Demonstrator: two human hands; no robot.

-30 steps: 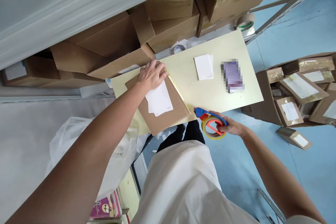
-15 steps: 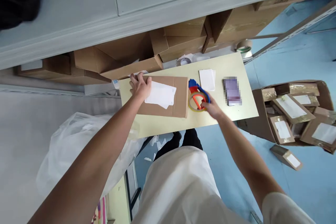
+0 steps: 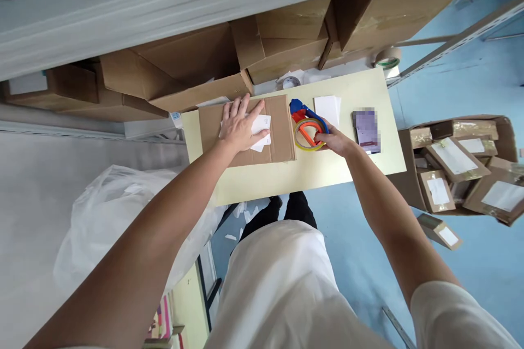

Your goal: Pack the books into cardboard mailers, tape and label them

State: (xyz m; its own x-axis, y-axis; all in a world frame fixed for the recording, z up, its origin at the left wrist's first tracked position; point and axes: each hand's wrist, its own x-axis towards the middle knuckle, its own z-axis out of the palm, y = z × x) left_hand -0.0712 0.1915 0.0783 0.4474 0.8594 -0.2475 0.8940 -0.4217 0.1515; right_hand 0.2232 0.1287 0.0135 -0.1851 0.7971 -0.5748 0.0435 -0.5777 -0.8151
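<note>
A brown cardboard box [image 3: 280, 131] lies on the pale yellow table [image 3: 347, 166]. White paper sheets [image 3: 264, 122] rest on its top. My left hand [image 3: 240, 126] is spread flat over the sheets and the box, fingers apart, covering part of the paper. In my right hand [image 3: 333, 139] is a blue and red tape dispenser [image 3: 308, 126] with a roll of yellowish tape; my fingers are closed round it. The dispenser is just beyond the box's right end; whether it touches the box I cannot tell.
White papers [image 3: 327, 109] and a phone [image 3: 367, 131] lie right of the dispenser. Open cartons [image 3: 196, 60] line the table's back under a grey shelf [image 3: 102, 16]. Tape rolls [image 3: 388, 59] stand behind. A carton of parcels [image 3: 510, 142] sits right, a plastic bag [image 3: 110, 218] left.
My left hand has moved right from the box's left end onto the sheets, its fingers spread. My right hand keeps hold of the tape dispenser at the box's right end.
</note>
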